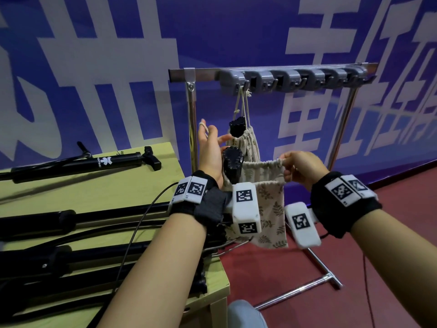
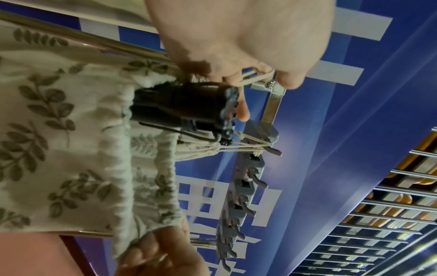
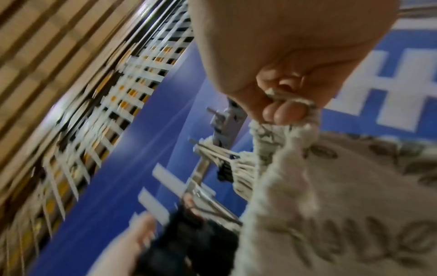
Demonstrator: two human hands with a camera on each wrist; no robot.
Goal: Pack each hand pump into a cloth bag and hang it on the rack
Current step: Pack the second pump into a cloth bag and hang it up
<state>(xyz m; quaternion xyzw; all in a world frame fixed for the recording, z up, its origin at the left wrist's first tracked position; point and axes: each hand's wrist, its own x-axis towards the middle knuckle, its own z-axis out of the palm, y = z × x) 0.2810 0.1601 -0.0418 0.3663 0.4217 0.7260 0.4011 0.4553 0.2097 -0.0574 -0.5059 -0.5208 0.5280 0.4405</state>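
While the right hand (image 1: 299, 170) pinches the gathered rim of a leaf-print cloth bag (image 1: 267, 204) and holds its mouth taut, the left hand (image 1: 211, 152) is raised beside the bag with fingers spread and a drawstring (image 2: 254, 80) looped across them. A folded hand pump (image 1: 233, 164) stands in the bag, its black end protruding above the rim against the left palm. Judgement: packing of this pump is essentially complete, and the step in hand is drawing the mouth closed ahead of hanging.

One bag (image 1: 246, 143) already hangs by its cords from the leftmost hook of the rack (image 1: 293, 78), just behind the bag in hand; the hooks to its right appear free. Further pumps (image 1: 89, 163) lie on the tabletop (image 1: 113, 185) at left, not yet bagged.

The next move calls for cinching the cord, then lifting the loop over a vacant hook. Risk noted: the pump end may slip out if the mouth stays slack.
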